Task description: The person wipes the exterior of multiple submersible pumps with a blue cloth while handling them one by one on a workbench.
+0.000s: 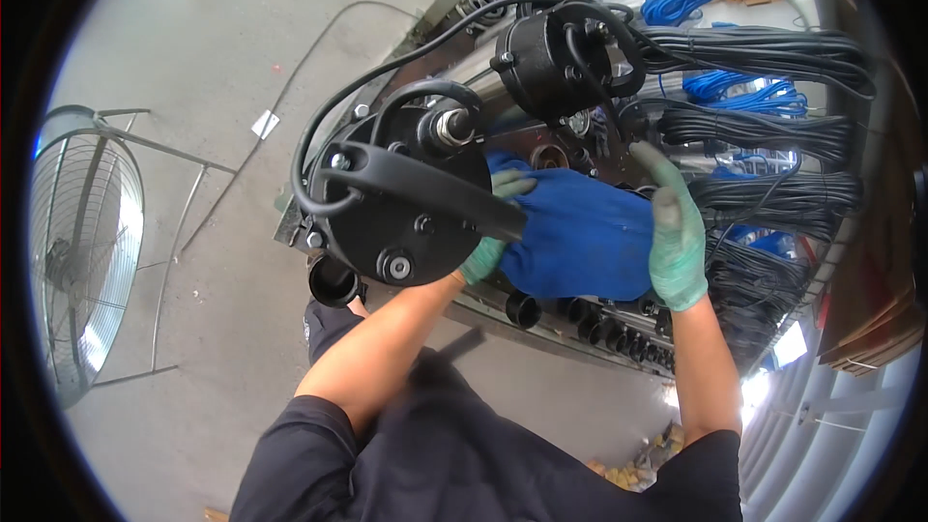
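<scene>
Can't see much of the left hand (pixel 485 256) on my feed: the pump (pixel 377 232) hides its middle. Fingertips show at the blue cloth (pixel 585 232), but I can't tell if they're gripping. The cloth's between both hands, a bit blurry. Right hand (pixel 681 246) points up its right edge, fingers loosely extended.

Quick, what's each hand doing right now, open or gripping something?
Left hand: at the blue cloth, partly hidden by the black handle; grip can't be told.
Right hand: open, fingers extended, beside the cloth.
</scene>
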The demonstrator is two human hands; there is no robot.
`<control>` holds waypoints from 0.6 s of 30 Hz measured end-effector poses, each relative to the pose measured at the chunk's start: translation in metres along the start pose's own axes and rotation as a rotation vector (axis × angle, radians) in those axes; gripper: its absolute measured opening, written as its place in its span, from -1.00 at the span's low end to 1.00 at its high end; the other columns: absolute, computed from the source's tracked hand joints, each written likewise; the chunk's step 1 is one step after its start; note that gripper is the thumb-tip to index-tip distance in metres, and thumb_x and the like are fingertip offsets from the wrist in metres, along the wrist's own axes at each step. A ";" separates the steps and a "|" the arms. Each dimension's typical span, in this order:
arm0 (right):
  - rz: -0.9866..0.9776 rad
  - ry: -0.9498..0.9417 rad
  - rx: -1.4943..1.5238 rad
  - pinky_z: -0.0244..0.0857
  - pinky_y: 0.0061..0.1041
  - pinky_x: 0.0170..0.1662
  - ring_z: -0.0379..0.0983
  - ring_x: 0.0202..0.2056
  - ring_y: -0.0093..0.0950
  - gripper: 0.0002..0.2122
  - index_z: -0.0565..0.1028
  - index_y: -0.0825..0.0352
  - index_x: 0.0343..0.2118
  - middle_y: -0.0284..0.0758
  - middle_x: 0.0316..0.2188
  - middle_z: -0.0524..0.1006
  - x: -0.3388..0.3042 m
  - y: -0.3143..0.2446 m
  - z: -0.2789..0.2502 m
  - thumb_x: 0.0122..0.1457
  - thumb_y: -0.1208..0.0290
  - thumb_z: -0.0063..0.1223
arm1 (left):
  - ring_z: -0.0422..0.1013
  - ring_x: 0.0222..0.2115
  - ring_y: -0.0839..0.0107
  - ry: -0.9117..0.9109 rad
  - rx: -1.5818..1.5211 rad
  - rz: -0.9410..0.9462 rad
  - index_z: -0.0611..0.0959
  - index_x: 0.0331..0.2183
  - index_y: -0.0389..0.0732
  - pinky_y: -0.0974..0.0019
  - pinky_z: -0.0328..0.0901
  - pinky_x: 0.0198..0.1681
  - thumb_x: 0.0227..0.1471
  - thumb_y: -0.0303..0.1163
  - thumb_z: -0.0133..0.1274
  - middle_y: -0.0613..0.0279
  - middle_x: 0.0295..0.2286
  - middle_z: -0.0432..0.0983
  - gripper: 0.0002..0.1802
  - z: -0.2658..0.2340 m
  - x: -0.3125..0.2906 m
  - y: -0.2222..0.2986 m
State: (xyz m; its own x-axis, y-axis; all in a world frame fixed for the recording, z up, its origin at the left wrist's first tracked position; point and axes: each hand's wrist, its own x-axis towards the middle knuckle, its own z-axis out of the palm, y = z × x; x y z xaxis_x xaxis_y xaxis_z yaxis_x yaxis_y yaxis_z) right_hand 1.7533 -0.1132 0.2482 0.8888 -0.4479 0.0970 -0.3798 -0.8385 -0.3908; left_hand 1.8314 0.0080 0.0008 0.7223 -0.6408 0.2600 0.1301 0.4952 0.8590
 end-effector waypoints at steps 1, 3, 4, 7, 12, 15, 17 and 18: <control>0.121 -0.022 0.129 0.35 -0.35 0.16 0.51 0.08 -0.33 -0.31 0.45 0.37 0.26 -0.19 0.14 0.53 0.001 -0.004 -0.003 0.42 -0.24 -0.17 | 0.43 0.14 -0.06 -0.006 0.070 -0.007 0.65 0.07 -0.27 0.05 0.24 0.27 0.37 -0.21 -0.06 -0.14 0.09 0.52 -0.57 -0.006 0.006 -0.001; 0.140 -0.019 0.215 0.29 -0.32 0.23 0.48 0.12 -0.32 -0.23 0.42 0.36 0.28 -0.19 0.18 0.51 -0.002 0.007 -0.001 0.40 -0.33 -0.26 | 0.45 0.12 -0.04 -0.007 0.135 -0.033 0.66 0.05 -0.28 0.07 0.26 0.26 0.38 -0.23 -0.09 -0.12 0.06 0.55 -0.58 -0.012 0.011 -0.001; 0.264 0.032 0.306 0.16 -0.23 0.33 0.38 0.21 -0.30 -0.03 0.41 0.40 0.28 -0.09 0.19 0.49 0.002 0.005 0.004 0.33 -0.50 -0.63 | 0.46 0.12 -0.04 -0.001 0.137 -0.037 0.66 0.05 -0.29 0.07 0.26 0.26 0.38 -0.23 -0.09 -0.12 0.06 0.55 -0.58 -0.013 0.017 0.004; 0.461 -0.081 1.037 0.21 -0.23 0.32 0.40 0.20 -0.22 -0.01 0.43 0.43 0.23 -0.08 0.20 0.47 0.000 0.015 -0.014 0.31 -0.52 -0.64 | 0.47 0.10 -0.02 0.030 0.232 -0.066 0.67 0.03 -0.29 0.07 0.28 0.26 0.35 -0.32 -0.03 -0.09 0.04 0.58 -0.64 -0.020 0.010 -0.027; 0.097 -0.108 0.029 0.37 -0.37 0.10 0.50 0.04 -0.31 -0.62 0.56 0.36 0.03 -0.22 0.01 0.54 0.007 0.005 -0.009 0.19 0.31 0.30 | 0.48 0.08 -0.02 0.035 0.276 -0.111 0.68 -0.01 -0.29 0.06 0.29 0.23 0.31 -0.34 0.00 -0.08 0.01 0.59 -0.67 -0.042 -0.014 -0.019; 0.111 -0.090 -0.026 0.37 -0.38 0.10 0.52 0.00 -0.29 -0.63 0.57 0.35 0.02 -0.21 -0.02 0.54 0.010 0.000 -0.005 0.23 0.26 0.27 | 0.48 0.07 -0.03 0.056 0.262 -0.128 0.68 -0.02 -0.29 0.06 0.29 0.21 0.30 -0.35 0.01 -0.08 0.00 0.59 -0.68 -0.049 -0.019 -0.001; 0.112 -0.077 -0.009 0.37 -0.38 0.09 0.53 -0.04 -0.28 -0.63 0.57 0.36 0.02 -0.20 -0.05 0.54 0.010 0.003 -0.003 0.21 0.28 0.28 | 0.48 0.06 -0.03 0.044 0.259 -0.137 0.68 -0.03 -0.28 0.06 0.30 0.20 0.29 -0.35 0.02 -0.08 -0.01 0.59 -0.69 -0.051 -0.022 0.001; 0.120 -0.080 0.000 0.38 -0.38 0.08 0.53 -0.04 -0.28 -0.63 0.57 0.36 0.02 -0.20 -0.06 0.54 0.008 0.002 -0.005 0.20 0.29 0.28 | 0.48 0.05 -0.03 0.037 0.256 -0.141 0.68 -0.04 -0.28 0.06 0.30 0.19 0.29 -0.35 0.02 -0.08 -0.02 0.59 -0.69 -0.051 -0.023 0.002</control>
State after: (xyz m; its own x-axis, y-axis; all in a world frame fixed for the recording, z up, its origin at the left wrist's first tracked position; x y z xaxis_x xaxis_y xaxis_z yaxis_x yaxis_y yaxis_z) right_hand 1.7581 -0.1202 0.2523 0.8549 -0.5183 -0.0238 -0.4843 -0.7807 -0.3949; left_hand 1.8492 0.0535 -0.0263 0.7344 -0.6683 0.1182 0.0583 0.2357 0.9701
